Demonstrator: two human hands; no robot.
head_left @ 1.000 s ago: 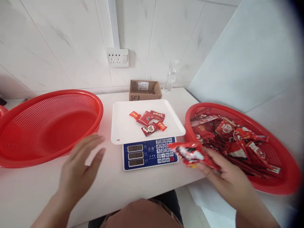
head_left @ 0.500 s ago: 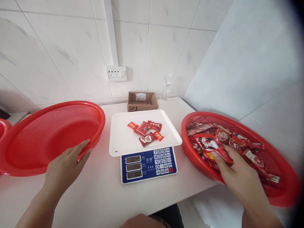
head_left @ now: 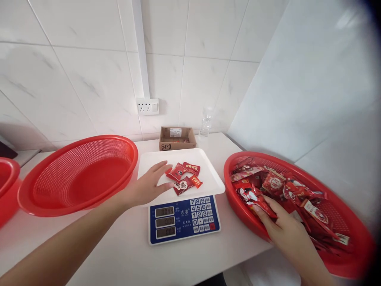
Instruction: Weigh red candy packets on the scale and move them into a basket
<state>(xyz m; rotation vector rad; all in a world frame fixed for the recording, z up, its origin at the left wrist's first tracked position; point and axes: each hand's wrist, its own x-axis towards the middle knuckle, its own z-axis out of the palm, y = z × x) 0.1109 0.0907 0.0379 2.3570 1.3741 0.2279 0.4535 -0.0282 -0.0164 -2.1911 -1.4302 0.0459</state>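
Note:
My left hand [head_left: 147, 184] lies on the white scale tray [head_left: 208, 186], fingers stretched out, its fingertips right beside several small red candy packets [head_left: 184, 176]. The tray sits on a blue-faced electronic scale [head_left: 183, 218]. My right hand [head_left: 281, 226] rests inside the red basket [head_left: 357, 238] on the right. That basket is full of red snack packets, and the fingers lie flat on one red packet [head_left: 253, 196] near its front rim.
A large red mesh basket [head_left: 80, 174] stands left of the scale, and part of another red basket [head_left: 7, 178] shows at the far left. Behind the scale are a small cardboard box [head_left: 177, 138] and a clear plastic bottle [head_left: 206, 125] against the tiled wall. A socket [head_left: 148, 106] is on the wall.
My left hand left the rim of the left basket and moved right onto the scale tray beside the candies. My right hand stayed in the right basket, resting on the packets.

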